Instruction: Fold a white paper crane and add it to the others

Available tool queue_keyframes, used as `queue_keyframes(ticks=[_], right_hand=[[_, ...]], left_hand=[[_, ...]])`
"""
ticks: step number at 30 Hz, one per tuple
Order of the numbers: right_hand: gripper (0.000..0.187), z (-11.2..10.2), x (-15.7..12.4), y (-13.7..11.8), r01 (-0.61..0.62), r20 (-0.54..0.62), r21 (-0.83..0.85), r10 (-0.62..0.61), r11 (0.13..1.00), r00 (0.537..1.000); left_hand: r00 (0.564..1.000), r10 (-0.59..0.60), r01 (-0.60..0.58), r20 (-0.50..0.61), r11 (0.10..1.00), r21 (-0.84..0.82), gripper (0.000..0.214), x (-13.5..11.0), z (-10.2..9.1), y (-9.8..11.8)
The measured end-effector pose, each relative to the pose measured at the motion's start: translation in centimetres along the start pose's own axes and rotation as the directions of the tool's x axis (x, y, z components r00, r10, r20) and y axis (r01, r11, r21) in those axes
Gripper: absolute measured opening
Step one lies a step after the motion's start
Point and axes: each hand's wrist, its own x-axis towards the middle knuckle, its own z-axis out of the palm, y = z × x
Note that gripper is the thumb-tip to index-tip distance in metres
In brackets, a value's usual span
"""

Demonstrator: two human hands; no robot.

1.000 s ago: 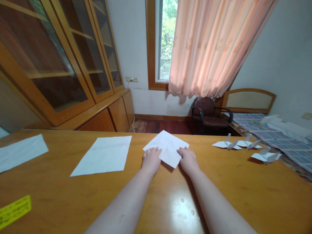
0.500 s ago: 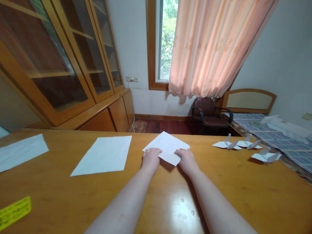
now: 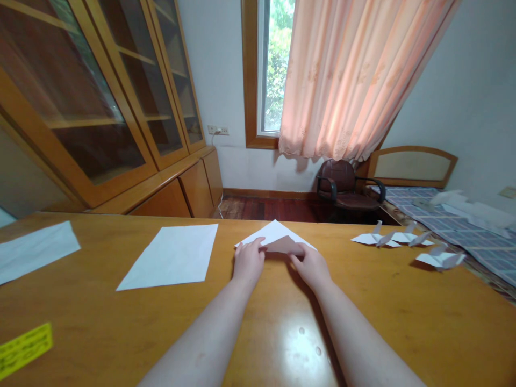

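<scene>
A square sheet of white paper (image 3: 276,231) lies near the far edge of the wooden table (image 3: 161,333), one corner pointing away from me. Its near part is lifted and bent upward, showing a shaded underside. My left hand (image 3: 250,258) grips the paper's left side, thumb and fingers closed on the edge. On the other side my right hand (image 3: 310,264) pinches the right edge. Over to the right stand several folded paper cranes (image 3: 440,259), white with raised points.
Left of my hands lies a flat white sheet (image 3: 173,255), with another white sheet (image 3: 38,250) at the far left. A yellow label with writing (image 3: 26,349) sits at the lower left. Beyond the table are a brown armchair (image 3: 344,185), a bed (image 3: 447,209) and a glass-door cabinet (image 3: 133,107).
The near corner of the paper, which pointed down toward me, has been raised and bent away from me. Both hands stay at almost the same place.
</scene>
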Motion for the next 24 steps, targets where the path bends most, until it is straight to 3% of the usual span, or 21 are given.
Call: queue_keyframes(ticks=[8, 15, 24], right_hand=[[0.035, 0.3, 0.8, 1.6, -0.114, -0.042, -0.195, 0.108, 0.974, 0.993], [0.030, 0.3, 0.8, 1.7, -0.150, -0.062, -0.153, 0.142, 0.977, 0.988], [0.032, -0.3, 0.8, 1.5, -0.228, -0.078, -0.313, 0.214, 0.922, 0.974]], left_hand=[[0.994, 0.017, -0.013, -0.107, 0.999, 0.039, 0.034, -0.1, -0.5, 0.1], [0.992, 0.002, 0.005, -0.122, 0.998, 0.057, 0.031, -0.1, -0.9, 0.1], [0.993, -0.075, 0.087, -0.089, 0.987, 0.138, 0.042, 0.0, -0.5, -0.2]])
